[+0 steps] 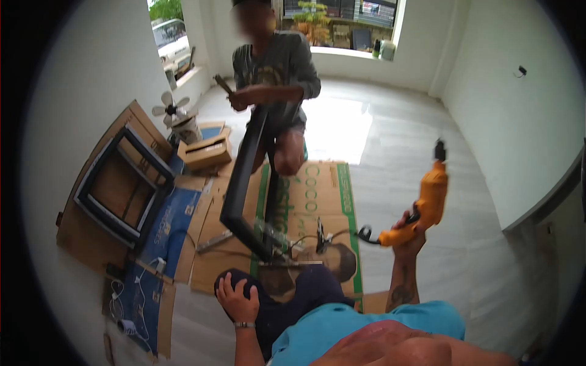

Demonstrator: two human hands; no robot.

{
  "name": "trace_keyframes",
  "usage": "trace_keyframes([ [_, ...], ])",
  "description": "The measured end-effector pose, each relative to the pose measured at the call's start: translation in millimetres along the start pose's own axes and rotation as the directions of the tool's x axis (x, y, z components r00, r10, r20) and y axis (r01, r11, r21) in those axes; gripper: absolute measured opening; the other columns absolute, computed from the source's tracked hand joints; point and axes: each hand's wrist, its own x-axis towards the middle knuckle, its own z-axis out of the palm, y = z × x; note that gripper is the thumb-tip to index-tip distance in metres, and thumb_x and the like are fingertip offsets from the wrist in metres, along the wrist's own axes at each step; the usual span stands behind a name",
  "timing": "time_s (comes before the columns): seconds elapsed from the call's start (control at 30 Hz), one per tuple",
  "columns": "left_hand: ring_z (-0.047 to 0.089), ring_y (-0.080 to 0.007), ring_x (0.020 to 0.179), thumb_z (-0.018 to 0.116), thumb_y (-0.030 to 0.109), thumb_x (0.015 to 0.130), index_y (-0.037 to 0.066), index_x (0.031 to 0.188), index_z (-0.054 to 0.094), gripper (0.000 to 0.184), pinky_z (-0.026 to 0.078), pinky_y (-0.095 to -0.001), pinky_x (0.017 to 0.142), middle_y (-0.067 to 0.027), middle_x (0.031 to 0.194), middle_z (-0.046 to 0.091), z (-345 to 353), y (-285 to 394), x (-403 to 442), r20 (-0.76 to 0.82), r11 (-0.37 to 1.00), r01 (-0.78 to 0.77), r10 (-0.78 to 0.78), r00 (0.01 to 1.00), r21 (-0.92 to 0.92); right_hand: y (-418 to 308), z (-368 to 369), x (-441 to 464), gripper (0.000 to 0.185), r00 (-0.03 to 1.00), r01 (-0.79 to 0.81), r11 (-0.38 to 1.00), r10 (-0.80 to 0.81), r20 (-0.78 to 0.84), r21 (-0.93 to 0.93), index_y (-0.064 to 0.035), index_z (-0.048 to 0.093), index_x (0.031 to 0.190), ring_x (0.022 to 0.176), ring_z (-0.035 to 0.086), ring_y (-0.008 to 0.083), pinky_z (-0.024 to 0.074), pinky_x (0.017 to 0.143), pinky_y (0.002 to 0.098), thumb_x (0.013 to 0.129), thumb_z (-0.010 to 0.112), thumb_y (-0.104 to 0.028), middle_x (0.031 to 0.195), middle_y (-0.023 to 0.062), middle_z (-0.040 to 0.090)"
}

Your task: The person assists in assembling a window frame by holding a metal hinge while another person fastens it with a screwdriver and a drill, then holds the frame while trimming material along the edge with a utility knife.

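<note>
My right hand (405, 236) is wrapped around the grip of an orange power drill (432, 194), held up at the right with its black chuck pointing upward. A black cord curls from the base of its handle. My left hand (237, 300) rests on my knee (262, 283), its fingers spread and holding nothing. In front of me a black rectangular frame (244, 174) stands upright on flattened cardboard (329, 195). Small dark tools and metal pieces (321, 239), too blurred to name, lie by its lower end.
Across from me a person (271, 73) kneels behind the frame with a narrow strip (223, 84) in hand. At left, another black frame (125, 183) leans on cardboard, near a fan (171, 110), an open box (206, 151) and a white cable (141, 299).
</note>
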Motion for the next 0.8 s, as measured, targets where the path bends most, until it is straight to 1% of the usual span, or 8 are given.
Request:
trace_keyframes([
  [0.1,0.043,-0.0387,0.125,0.068,0.029,0.074,0.009,0.091,0.070,0.027,0.026,-0.0582,0.106,-0.0145,0.127,0.056,3,4,8,0.089,0.999,0.049,-0.047,0.995,-0.022,22,-5,-15,0.056,0.982,-0.111,0.990,0.123,-0.146,0.087,-0.0155,0.041,0.138,0.080,0.067,0.0222,0.0566,0.073,0.0407,0.086,0.060,-0.025,0.107,0.0120,0.064],
  [0.23,0.047,-0.0393,0.121,0.068,0.025,0.077,0.005,0.091,0.069,0.025,0.031,-0.0550,0.103,-0.0170,0.120,0.059,9,10,32,0.073,0.985,0.048,-0.036,0.997,-0.168,64,-17,-60,0.046,0.809,-0.412,0.876,0.478,-0.340,0.252,-0.0084,0.046,0.125,0.080,0.068,0.0192,0.0586,0.073,0.0379,0.084,0.062,-0.023,0.101,0.0086,0.064],
  [0.33,0.060,-0.0355,0.102,0.066,0.021,0.082,0.001,0.094,0.067,0.023,0.047,-0.0453,0.086,-0.0172,0.110,0.064,-2,31,49,-0.084,0.915,0.033,-0.073,0.994,-0.401,94,-52,-101,0.045,0.665,-0.592,0.694,0.707,-0.238,0.410,-0.0064,0.046,0.124,0.081,0.068,0.0243,0.0574,0.076,0.0437,0.084,0.061,-0.020,0.104,0.0137,0.064],
  [0.5,0.064,-0.0318,0.092,0.062,0.029,0.091,0.001,0.102,0.063,0.029,0.051,-0.0407,0.081,-0.0157,0.103,0.066,-70,72,74,-0.373,0.768,-0.348,0.154,0.915,-0.538,132,-88,-163,0.046,0.396,-0.716,0.461,0.887,-0.239,0.525,-0.0045,0.045,0.125,0.081,0.069,0.0256,0.0569,0.077,0.0453,0.085,0.061,-0.020,0.105,0.0162,0.065],
  [0.6,0.065,-0.0275,0.091,0.055,0.036,0.094,0.007,0.104,0.064,0.032,0.051,-0.0418,0.083,-0.0113,0.099,0.068,-156,110,103,-0.621,0.552,-0.709,0.384,0.683,-0.439,147,-98,-181,0.046,0.328,-0.761,0.372,0.927,-0.180,0.531,-0.0048,0.045,0.126,0.080,0.068,0.0251,0.0567,0.078,0.0454,0.085,0.061,-0.020,0.106,0.0168,0.065],
  [0.7,0.065,-0.0187,0.088,0.054,0.042,0.094,0.018,0.102,0.065,0.028,0.050,-0.0405,0.086,-0.0008,0.097,0.069,-236,137,107,-0.521,0.577,-0.734,0.530,0.670,-0.357,150,-107,-186,0.043,0.247,-0.806,0.288,0.958,-0.149,0.517,-0.0056,0.048,0.124,0.083,0.068,0.0260,0.0566,0.077,0.0443,0.085,0.061,-0.019,0.108,0.0165,0.065],
  [0.73,0.061,-0.0207,0.081,0.037,0.042,0.100,0.018,0.109,0.053,0.031,0.049,-0.0460,0.084,-0.0025,0.093,0.062,-250,143,114,-0.519,0.548,-0.813,0.645,0.561,-0.198,152,-112,-187,0.044,0.234,-0.821,0.289,0.957,-0.172,0.492,-0.0054,0.048,0.124,0.081,0.067,0.0256,0.0568,0.076,0.0432,0.084,0.062,-0.019,0.109,0.0167,0.065],
  [0.8,0.060,-0.0202,0.079,0.039,0.041,0.098,0.017,0.108,0.054,0.030,0.049,-0.0448,0.082,-0.0026,0.093,0.062,-268,150,113,-0.441,0.566,-0.821,0.720,0.535,-0.074,155,-112,-183,0.043,0.261,-0.867,0.303,0.952,-0.159,0.395,-0.0053,0.049,0.123,0.080,0.066,0.0235,0.0564,0.075,0.0415,0.084,0.061,-0.020,0.108,0.0146,0.065],
])
